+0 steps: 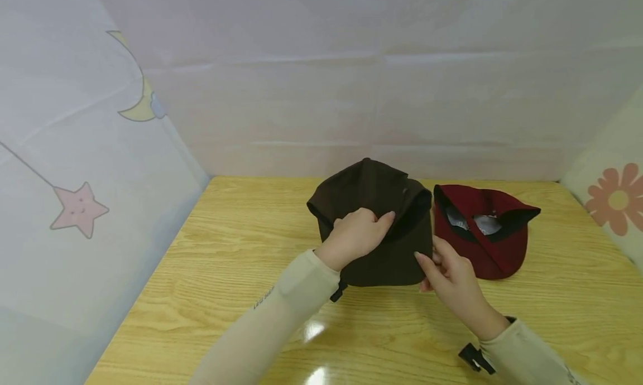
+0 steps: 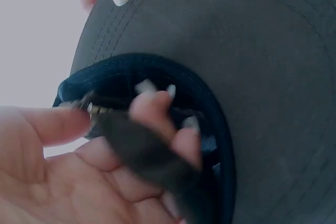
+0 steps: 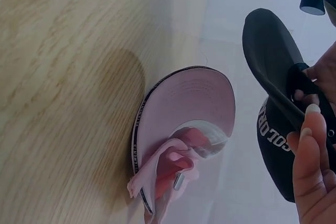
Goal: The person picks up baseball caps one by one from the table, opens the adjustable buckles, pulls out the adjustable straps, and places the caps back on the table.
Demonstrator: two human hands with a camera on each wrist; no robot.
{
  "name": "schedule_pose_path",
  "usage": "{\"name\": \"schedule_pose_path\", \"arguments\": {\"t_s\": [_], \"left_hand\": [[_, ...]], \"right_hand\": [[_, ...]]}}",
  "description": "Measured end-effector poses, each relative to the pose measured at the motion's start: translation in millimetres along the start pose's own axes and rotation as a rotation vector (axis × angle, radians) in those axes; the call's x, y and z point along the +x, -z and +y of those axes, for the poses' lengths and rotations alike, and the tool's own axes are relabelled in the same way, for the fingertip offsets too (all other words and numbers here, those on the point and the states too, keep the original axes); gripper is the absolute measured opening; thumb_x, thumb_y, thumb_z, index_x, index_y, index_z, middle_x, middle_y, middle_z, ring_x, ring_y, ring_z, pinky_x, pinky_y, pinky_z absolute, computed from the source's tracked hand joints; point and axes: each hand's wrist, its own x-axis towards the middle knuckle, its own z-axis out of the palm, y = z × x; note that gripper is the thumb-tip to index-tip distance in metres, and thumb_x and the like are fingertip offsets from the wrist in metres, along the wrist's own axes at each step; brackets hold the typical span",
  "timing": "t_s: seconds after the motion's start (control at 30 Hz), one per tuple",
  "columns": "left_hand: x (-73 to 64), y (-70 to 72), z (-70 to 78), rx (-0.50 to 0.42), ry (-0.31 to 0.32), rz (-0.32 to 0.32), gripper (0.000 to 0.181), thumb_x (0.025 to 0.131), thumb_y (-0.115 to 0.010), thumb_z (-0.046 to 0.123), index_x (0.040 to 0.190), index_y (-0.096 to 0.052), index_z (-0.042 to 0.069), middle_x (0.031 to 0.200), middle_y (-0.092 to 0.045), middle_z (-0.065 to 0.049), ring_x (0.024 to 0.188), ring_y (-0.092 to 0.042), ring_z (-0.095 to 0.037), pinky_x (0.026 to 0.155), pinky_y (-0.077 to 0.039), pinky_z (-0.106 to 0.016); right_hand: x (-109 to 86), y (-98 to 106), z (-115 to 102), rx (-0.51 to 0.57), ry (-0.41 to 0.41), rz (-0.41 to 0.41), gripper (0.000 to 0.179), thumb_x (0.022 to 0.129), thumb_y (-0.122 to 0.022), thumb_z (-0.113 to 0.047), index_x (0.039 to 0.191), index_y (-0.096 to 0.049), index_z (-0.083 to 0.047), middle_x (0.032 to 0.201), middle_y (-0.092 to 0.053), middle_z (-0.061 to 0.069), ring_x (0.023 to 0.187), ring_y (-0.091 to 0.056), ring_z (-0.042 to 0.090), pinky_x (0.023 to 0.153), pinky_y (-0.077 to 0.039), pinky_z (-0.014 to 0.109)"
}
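A dark brown cap (image 1: 374, 270) is held up over the table, its brim toward me. My left hand (image 1: 355, 235) is at the cap's opening. In the left wrist view, its fingers are curled round the back strap (image 2: 142, 153), which has a small metal piece near the thumb tip. My right hand (image 1: 454, 279) pinches the brim's right edge between thumb and fingers. Pale lettering (image 3: 273, 132) shows on the crown in the right wrist view. Part of the left fingers is hidden inside the cap.
Right of the held cap, a dark red cap (image 1: 507, 256) lies on the wooden table (image 1: 241, 251), its opening and strap showing. A pink cap (image 3: 197, 95) with a lettered brim edge lies beyond the dark cap in the right wrist view. Pale printed sheets (image 1: 311, 95) hang behind the table.
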Motion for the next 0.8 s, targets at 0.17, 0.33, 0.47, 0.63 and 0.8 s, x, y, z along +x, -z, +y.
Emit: {"name": "schedule_pose_path", "arguments": {"t_s": [0.17, 0.33, 0.47, 0.63, 0.8], "left_hand": [[1.2, -0.4, -1.8, -0.202, -0.022, 0.055, 0.054, 0.103, -0.042, 0.044, 0.061, -0.046, 0.011, 0.058, -0.043, 0.001, 0.056, -0.041, -0.014, 0.078, -0.040, -0.034], [0.5, -1.6, -1.4, -0.604, -0.088, 0.113, 0.032, 0.100, -0.056, 0.027, 0.088, -0.063, -0.001, 0.080, -0.059, -0.001, 0.077, -0.055, -0.013, 0.080, -0.046, -0.027], [-3.1, -1.2, 1.6, -0.655, -0.120, 0.132, 0.030, 0.100, -0.055, 0.021, 0.078, -0.058, 0.001, 0.071, -0.052, -0.001, 0.074, -0.051, -0.016, 0.076, -0.043, -0.027], [-7.6, -0.3, 1.4, -0.670, -0.174, 0.109, 0.033, 0.101, -0.052, 0.017, 0.070, -0.049, 0.005, 0.071, -0.052, -0.001, 0.074, -0.052, -0.014, 0.077, -0.043, -0.025], [-9.9, 0.4, 1.2, -0.702, -0.252, 0.054, 0.023, 0.103, -0.048, 0.012, 0.085, -0.053, -0.002, 0.099, -0.062, -0.014, 0.093, -0.063, -0.021, 0.093, -0.047, -0.030]], "right_hand": [[-0.3, 1.0, 0.2, 0.002, -0.020, 0.007, 0.043, 0.084, -0.057, 0.023, 0.123, -0.055, 0.005, 0.071, -0.066, 0.006, 0.044, -0.053, 0.002, 0.038, -0.038, 0.018], [-0.9, 2.6, -0.1, -0.005, -0.018, 0.019, 0.044, 0.082, -0.057, 0.024, 0.123, -0.055, 0.006, 0.067, -0.065, 0.004, 0.044, -0.053, 0.002, 0.037, -0.036, 0.018], [-1.1, 3.3, -0.1, -0.007, -0.021, 0.017, 0.043, 0.083, -0.057, 0.024, 0.122, -0.055, 0.006, 0.067, -0.065, 0.004, 0.044, -0.053, 0.002, 0.038, -0.038, 0.018], [-1.1, 3.4, 0.8, 0.001, -0.045, -0.015, 0.043, 0.085, -0.057, 0.022, 0.124, -0.053, 0.005, 0.071, -0.066, 0.006, 0.045, -0.054, 0.003, 0.041, -0.040, 0.018], [0.7, 4.8, -1.0, -0.022, -0.097, -0.074, 0.037, 0.088, -0.058, 0.017, 0.122, -0.051, 0.004, 0.070, -0.065, 0.005, 0.047, -0.055, 0.005, 0.044, -0.043, 0.019]]}}
